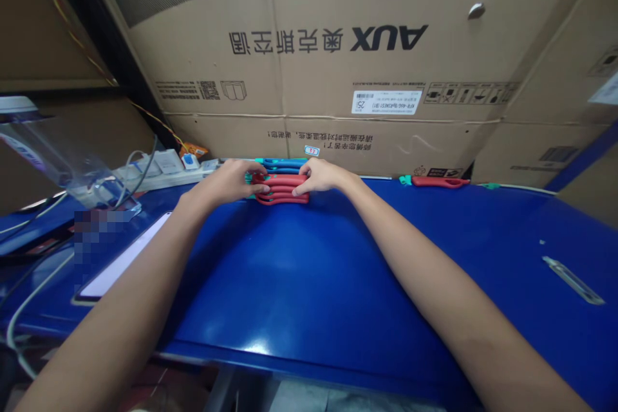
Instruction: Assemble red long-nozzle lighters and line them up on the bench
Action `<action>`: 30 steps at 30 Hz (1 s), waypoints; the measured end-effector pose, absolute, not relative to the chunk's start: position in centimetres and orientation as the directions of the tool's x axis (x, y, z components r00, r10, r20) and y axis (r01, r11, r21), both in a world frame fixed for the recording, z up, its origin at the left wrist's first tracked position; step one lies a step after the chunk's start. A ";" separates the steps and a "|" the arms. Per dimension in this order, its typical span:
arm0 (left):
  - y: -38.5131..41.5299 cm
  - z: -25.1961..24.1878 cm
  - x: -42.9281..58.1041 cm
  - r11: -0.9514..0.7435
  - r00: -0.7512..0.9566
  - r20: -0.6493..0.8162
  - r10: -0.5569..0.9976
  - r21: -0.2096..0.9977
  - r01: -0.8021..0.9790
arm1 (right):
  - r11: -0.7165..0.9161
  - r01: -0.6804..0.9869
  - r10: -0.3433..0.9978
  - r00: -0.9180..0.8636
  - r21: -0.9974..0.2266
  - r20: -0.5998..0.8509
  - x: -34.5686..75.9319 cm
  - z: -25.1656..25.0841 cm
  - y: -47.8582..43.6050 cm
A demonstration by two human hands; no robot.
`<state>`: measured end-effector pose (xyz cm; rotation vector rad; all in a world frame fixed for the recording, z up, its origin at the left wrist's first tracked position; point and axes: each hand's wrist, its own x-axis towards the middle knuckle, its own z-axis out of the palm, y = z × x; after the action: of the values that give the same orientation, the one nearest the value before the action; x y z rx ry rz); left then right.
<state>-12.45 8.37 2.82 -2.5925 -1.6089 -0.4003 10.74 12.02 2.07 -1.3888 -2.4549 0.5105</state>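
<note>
A stack of curved red plastic pieces (282, 188) lies flat on the blue table (309, 283), with teal ends showing at its left side. Behind it sits a similar row of blue pieces (282, 165), partly hidden by my fingers. My left hand (226, 183) grips the stack from the left, and my right hand (323, 176) presses in from the right. A single red-and-teal piece (437, 182) lies apart at the table's back edge, to the right of my right hand.
A large AUX cardboard box (309, 58) stands behind the table. At the back left are a power strip (161, 174), cables and a clear plastic sheet (62, 158). A tablet or phone (123, 256) lies left, and a slim utility knife (573, 280) lies right.
</note>
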 end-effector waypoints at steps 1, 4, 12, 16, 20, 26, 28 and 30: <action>8.4 2.8 -12.4 -0.453 0.422 0.251 0.871 0.082 0.887 | 0.476 0.766 0.863 -0.501 -0.432 0.062 10.7 2.1 12.0; 8.3 3.0 -12.4 -0.456 0.427 0.245 0.871 0.076 0.887 | 0.471 0.770 0.865 -0.498 -0.431 0.055 10.8 2.1 11.9; 8.0 3.1 -12.2 -0.444 0.415 0.239 0.878 0.081 0.893 | 0.474 0.759 0.857 -0.514 -0.447 0.036 10.8 2.4 11.7; 8.0 3.2 -12.2 -0.443 0.414 0.233 0.880 0.090 0.892 | 0.479 0.753 0.855 -0.517 -0.450 0.044 10.8 2.5 11.5; 8.0 3.2 -12.2 -0.445 0.412 0.243 0.878 0.096 0.890 | 0.499 0.746 0.842 -0.537 -0.441 0.047 10.8 2.6 11.3; 8.1 3.0 -12.2 -0.439 0.411 0.235 0.881 0.083 0.894 | 0.517 0.740 0.833 -0.550 -0.430 0.053 10.8 2.7 11.2; 8.3 2.8 -12.2 -0.454 0.429 0.233 0.873 0.064 0.889 | 0.518 0.737 0.833 -0.551 -0.435 0.058 10.8 2.7 11.2; 8.4 2.7 -12.2 -0.478 0.454 0.237 0.859 0.055 0.877 | 0.516 0.735 0.834 -0.549 -0.441 0.060 10.8 2.8 11.2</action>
<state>-12.22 8.39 2.67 -2.6135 -1.5629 -0.3578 10.80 11.21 2.75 -1.3220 -2.4945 0.5381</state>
